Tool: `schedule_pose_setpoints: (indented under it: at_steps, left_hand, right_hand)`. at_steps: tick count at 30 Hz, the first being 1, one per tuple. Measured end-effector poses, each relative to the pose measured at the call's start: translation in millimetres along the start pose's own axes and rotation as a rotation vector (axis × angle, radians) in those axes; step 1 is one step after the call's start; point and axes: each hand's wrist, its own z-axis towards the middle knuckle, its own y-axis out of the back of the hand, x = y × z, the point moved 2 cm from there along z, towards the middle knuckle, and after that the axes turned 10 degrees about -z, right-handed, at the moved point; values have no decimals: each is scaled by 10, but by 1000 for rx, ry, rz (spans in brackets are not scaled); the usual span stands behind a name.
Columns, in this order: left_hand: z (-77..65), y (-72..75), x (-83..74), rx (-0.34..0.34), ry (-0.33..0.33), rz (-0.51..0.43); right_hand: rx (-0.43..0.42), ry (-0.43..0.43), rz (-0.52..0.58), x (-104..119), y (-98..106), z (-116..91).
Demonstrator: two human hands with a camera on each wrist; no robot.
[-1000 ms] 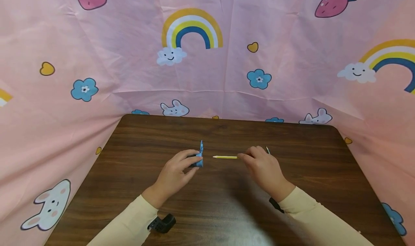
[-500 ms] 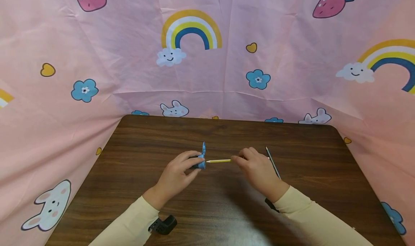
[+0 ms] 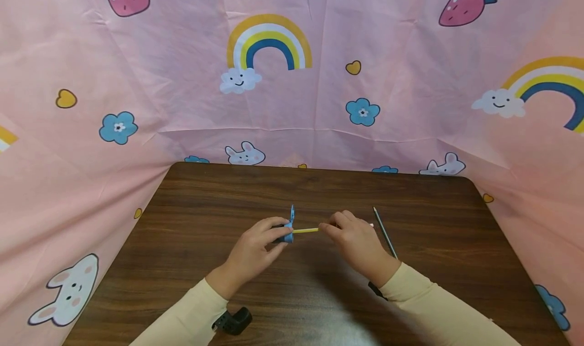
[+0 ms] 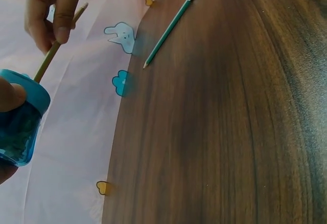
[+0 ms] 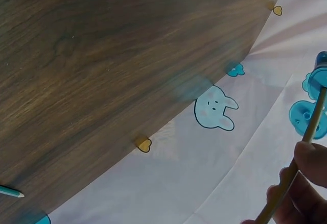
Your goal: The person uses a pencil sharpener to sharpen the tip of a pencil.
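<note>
My left hand (image 3: 252, 251) grips a blue pencil sharpener (image 3: 288, 235) with a see-through container, held sideways with its opening toward the right. The sharpener's round flip lid (image 3: 292, 213) stands up, and the right wrist view shows it swung away from the mouth. Between thumb and fingers, my right hand (image 3: 359, 245) pinches a yellow pencil (image 3: 304, 230). That pencil's front end meets the sharpener's opening, its point hidden there. The pale back end sticks out behind the right hand. In the left wrist view, the sharpener's body (image 4: 19, 132) looks dark inside.
A dark green pencil (image 3: 385, 230) with a white end lies on the brown wooden table (image 3: 219, 189), just beyond the right hand. A pink printed cloth (image 3: 319, 103) hangs behind the table and along its sides. Black wrist-worn devices (image 3: 234, 320) sit below both hands.
My right hand has moved left, bringing the yellow pencil's point from apart to inside the sharpener's opening. My left hand has shifted slightly right and nearer. More of the green pencil shows.
</note>
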Motion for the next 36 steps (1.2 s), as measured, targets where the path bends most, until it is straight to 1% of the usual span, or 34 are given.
schedule_pose_setpoints:
  at_steps: [3, 6, 8, 13, 15, 17, 20, 24, 27, 32, 36]
  left_hand:
    - [-19, -26, 4, -1, -2, 10]
    - [-41, -53, 4, 3, -19, 28]
    - [-58, -67, 5, 9, -37, 43]
    - [-82, -82, 0, 16, -107, 66]
    - [-88, -81, -1, 15, -133, 75]
    - [-90, -77, 1, 13, -135, 71]
    - [-97, -72, 23, 4, -102, 52]
    - [-99, -70, 59, -21, -33, 11]
    - [-89, -61, 67, -41, 9, -18]
    - [-72, -33, 59, -61, 80, -58]
    - [-63, -12, 55, -62, 100, -64]
  right_hand:
    - [32, 6, 1, 25, 9, 8]
    - [97, -14, 32, 39, 20, 19]
    - [163, -41, 84, 41, 28, 34]
    - [345, -126, 281, 14, 37, 83]
    - [398, -152, 338, 3, 36, 93]
    - [423, -167, 358, 1, 40, 99]
    - [382, -162, 316, 11, 37, 98]
    - [249, -139, 220, 19, 40, 96]
    - [178, -133, 180, 3, 42, 90]
    - [121, -120, 158, -39, 40, 91]
    - [80, -84, 128, -83, 47, 90]
